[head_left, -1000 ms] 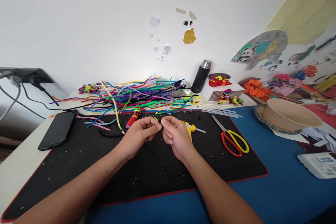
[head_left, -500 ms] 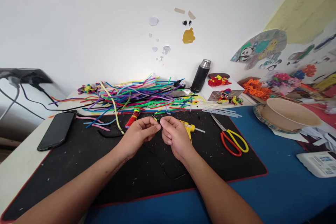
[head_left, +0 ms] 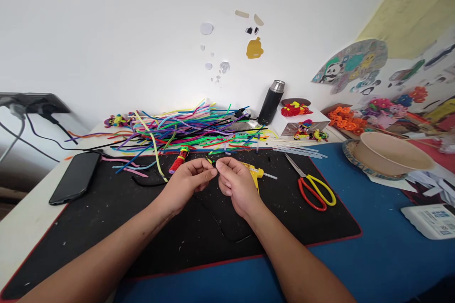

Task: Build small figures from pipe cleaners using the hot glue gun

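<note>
My left hand (head_left: 190, 177) and my right hand (head_left: 237, 184) meet above the black mat, both closed in a pinch. Between their fingertips is a small black pipe cleaner piece (head_left: 214, 163), with a bit of yellow-green showing at its left; most of it is hidden by the fingers. Behind my left hand lies a red, yellow and green pipe cleaner figure (head_left: 178, 160). A yellow glue gun (head_left: 256, 173) lies just behind my right hand, partly covered by it. Farther right are scissors (head_left: 313, 189) with one red and one yellow handle.
A heap of coloured pipe cleaners (head_left: 188, 125) runs along the wall. Beside it stand a black thermos (head_left: 272, 102) and a white box (head_left: 287, 126). A phone (head_left: 76, 177) lies at left; a bowl (head_left: 394, 154) is at right. A thin black strand (head_left: 227, 238) lies on the mat (head_left: 170, 246).
Both hands keep their pinch in nearly the same place. The whole view has shifted very slightly; nothing is picked up or let go.
</note>
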`<state>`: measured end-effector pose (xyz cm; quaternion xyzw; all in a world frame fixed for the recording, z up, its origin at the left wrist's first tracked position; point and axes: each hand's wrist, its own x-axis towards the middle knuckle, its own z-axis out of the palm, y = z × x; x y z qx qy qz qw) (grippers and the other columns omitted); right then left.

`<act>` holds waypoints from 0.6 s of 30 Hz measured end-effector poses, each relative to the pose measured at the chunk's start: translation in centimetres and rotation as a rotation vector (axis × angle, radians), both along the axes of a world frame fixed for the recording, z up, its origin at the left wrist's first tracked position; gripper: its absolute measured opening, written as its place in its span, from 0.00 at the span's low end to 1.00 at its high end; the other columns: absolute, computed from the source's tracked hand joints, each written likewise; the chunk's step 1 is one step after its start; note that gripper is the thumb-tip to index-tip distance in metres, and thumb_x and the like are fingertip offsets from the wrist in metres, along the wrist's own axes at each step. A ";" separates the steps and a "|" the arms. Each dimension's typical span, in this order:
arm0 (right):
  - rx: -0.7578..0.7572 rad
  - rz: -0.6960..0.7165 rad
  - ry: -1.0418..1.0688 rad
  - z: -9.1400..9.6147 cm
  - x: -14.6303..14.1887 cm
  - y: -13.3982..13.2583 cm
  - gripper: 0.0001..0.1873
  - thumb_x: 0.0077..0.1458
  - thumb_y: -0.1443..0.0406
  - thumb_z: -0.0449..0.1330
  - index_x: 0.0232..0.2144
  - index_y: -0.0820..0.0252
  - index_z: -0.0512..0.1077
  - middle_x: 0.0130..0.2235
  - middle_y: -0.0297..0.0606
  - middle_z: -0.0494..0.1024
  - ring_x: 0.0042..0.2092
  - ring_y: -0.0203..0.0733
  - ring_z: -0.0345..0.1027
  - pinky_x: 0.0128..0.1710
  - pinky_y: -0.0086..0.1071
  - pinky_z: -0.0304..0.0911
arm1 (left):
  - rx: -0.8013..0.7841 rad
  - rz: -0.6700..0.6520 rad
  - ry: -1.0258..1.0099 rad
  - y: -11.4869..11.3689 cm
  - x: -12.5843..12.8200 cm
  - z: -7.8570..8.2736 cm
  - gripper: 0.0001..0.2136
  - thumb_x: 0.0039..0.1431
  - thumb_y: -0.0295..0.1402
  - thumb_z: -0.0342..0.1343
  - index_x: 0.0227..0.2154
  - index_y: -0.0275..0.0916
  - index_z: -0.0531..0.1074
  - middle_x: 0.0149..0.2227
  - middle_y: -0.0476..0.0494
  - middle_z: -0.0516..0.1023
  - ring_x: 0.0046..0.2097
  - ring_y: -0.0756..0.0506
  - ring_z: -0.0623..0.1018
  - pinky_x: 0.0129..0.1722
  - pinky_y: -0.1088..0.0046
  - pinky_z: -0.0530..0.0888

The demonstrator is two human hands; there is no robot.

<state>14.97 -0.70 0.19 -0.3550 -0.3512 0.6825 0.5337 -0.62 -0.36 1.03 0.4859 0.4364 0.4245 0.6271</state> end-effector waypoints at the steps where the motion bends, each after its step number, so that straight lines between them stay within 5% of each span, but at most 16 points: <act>1: 0.000 -0.002 0.001 0.0 0.0 0.0 0.19 0.50 0.54 0.73 0.32 0.60 0.72 0.17 0.19 0.56 0.17 0.26 0.43 0.17 0.24 0.40 | 0.000 0.001 -0.002 0.0 0.0 0.0 0.17 0.52 0.45 0.72 0.28 0.38 0.74 0.23 0.54 0.66 0.24 0.54 0.60 0.24 0.75 0.53; 18: -0.001 -0.026 -0.010 0.0 0.0 0.0 0.19 0.51 0.53 0.72 0.33 0.60 0.73 0.17 0.19 0.56 0.18 0.26 0.44 0.17 0.24 0.39 | 0.041 0.028 0.035 0.1 -0.1 0.2 0.18 0.53 0.47 0.71 0.29 0.38 0.73 0.21 0.56 0.63 0.23 0.53 0.60 0.24 0.74 0.53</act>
